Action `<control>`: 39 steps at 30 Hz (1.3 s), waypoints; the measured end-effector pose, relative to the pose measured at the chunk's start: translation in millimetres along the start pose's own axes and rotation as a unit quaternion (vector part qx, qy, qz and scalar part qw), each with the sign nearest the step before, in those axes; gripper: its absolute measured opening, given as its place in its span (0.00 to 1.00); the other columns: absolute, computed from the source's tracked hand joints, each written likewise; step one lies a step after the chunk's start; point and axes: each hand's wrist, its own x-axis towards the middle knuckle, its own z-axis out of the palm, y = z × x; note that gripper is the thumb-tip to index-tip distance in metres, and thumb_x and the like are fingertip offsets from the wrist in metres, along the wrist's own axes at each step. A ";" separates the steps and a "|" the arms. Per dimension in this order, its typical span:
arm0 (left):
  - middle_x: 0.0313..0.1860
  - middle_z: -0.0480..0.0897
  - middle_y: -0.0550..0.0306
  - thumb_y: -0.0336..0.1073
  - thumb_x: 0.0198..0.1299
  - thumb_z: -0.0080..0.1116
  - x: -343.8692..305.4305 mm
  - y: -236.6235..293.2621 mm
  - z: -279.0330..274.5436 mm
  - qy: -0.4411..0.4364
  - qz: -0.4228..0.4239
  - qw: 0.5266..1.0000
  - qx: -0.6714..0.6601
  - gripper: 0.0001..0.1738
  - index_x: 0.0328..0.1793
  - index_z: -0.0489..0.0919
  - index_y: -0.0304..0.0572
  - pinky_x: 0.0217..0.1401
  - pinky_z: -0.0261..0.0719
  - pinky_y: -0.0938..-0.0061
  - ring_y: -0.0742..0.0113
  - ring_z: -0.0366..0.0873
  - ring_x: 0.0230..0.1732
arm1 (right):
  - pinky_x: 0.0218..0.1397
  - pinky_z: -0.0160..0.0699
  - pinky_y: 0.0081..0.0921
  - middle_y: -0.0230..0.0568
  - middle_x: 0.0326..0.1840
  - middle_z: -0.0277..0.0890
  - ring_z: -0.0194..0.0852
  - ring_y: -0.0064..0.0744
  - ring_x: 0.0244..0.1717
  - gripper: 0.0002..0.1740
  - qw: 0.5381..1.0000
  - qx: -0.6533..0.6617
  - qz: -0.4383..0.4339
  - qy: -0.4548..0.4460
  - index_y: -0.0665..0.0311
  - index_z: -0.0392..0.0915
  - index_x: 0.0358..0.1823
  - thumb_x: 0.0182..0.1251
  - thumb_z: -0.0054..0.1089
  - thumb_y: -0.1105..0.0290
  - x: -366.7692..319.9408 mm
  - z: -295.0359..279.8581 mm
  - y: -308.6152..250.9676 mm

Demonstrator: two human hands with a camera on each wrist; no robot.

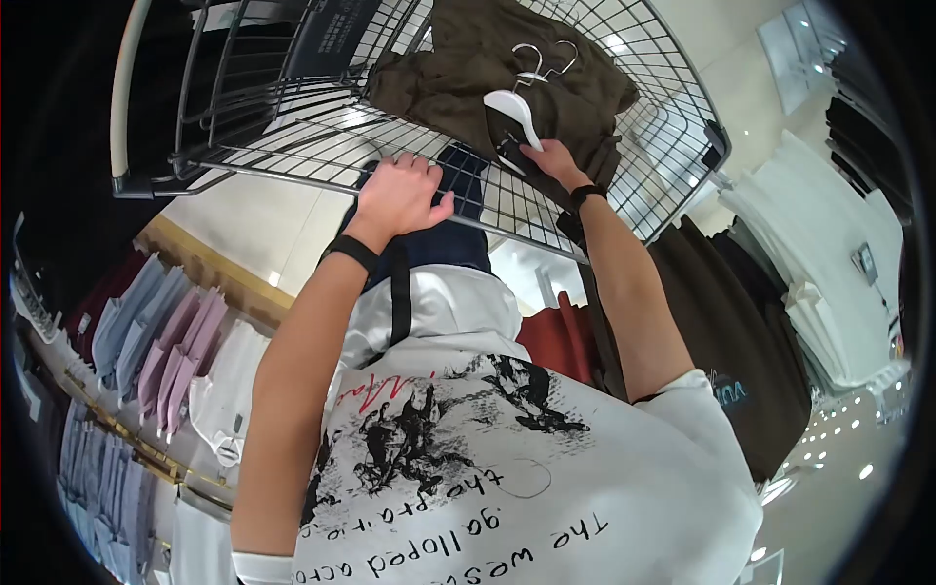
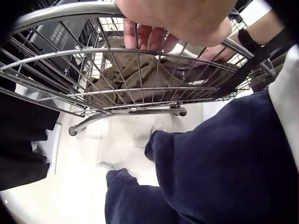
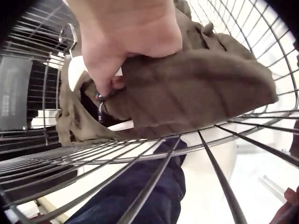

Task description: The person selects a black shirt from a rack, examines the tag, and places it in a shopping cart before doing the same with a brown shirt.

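In the head view a dark brown garment [image 1: 439, 88] lies heaped inside a wire shopping cart [image 1: 322, 180]. A white hanger [image 1: 528, 109] with a metal hook sits in its neck opening, and a second hook shows beside it. My right hand [image 1: 558, 164] reaches over the rim and pinches the garment by the hanger's end. In the right wrist view, thumb and fingertips of that hand [image 3: 128, 39] grip the cloth near a small dark label [image 3: 99, 97]. My left hand [image 1: 402, 193] grips the cart's near rim, its fingers [image 2: 145, 38] curled over to the inside in the left wrist view.
A dark printed panel [image 1: 331, 39] hangs at the cart's left end. Racks of blue shirts [image 1: 132, 307] and pink shirts [image 1: 180, 361] stand left. White garments [image 1: 829, 244] and a large brown garment [image 1: 721, 322] hang right. The wearer's legs [image 2: 219, 154] stand close against the cart.
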 end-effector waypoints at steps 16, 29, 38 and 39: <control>0.31 0.86 0.47 0.57 0.63 0.49 4.6 -14.9 10.6 0.099 0.133 0.985 -0.054 0.28 0.29 0.86 0.41 0.39 0.83 0.57 0.51 0.86 0.36 | 0.26 0.47 0.19 0.16 0.20 0.57 0.48 0.12 0.25 0.23 0.696 0.026 -0.014 0.718 0.59 0.74 0.19 0.69 0.66 0.54 -470.6 -77.3 -229.9; 0.30 0.86 0.44 0.54 0.67 0.41 13.9 -14.0 7.5 0.060 0.149 0.984 -0.073 0.31 0.30 0.87 0.40 0.39 0.83 0.54 0.46 0.86 0.34 | 0.49 0.86 0.46 0.57 0.51 0.77 0.80 0.48 0.48 0.31 0.222 0.081 0.131 0.963 0.81 0.76 0.52 0.71 0.56 0.51 -764.0 169.2 -285.2; 0.31 0.86 0.43 0.52 0.68 0.38 16.1 -6.3 -2.9 0.104 0.168 0.980 -0.019 0.31 0.30 0.87 0.41 0.40 0.83 0.53 0.46 0.86 0.35 | 0.49 0.81 0.36 0.48 0.46 0.83 0.80 0.35 0.43 0.35 0.179 0.157 0.355 0.904 0.81 0.78 0.52 0.68 0.63 0.48 -770.6 307.3 -254.6; 0.32 0.86 0.43 0.53 0.68 0.38 17.0 -6.2 -1.5 0.103 0.166 0.981 -0.015 0.31 0.31 0.87 0.40 0.41 0.83 0.53 0.45 0.86 0.36 | 0.47 0.80 0.35 0.49 0.44 0.83 0.79 0.33 0.42 0.35 0.223 0.089 0.387 0.890 0.82 0.79 0.51 0.68 0.63 0.48 -773.2 326.1 -243.0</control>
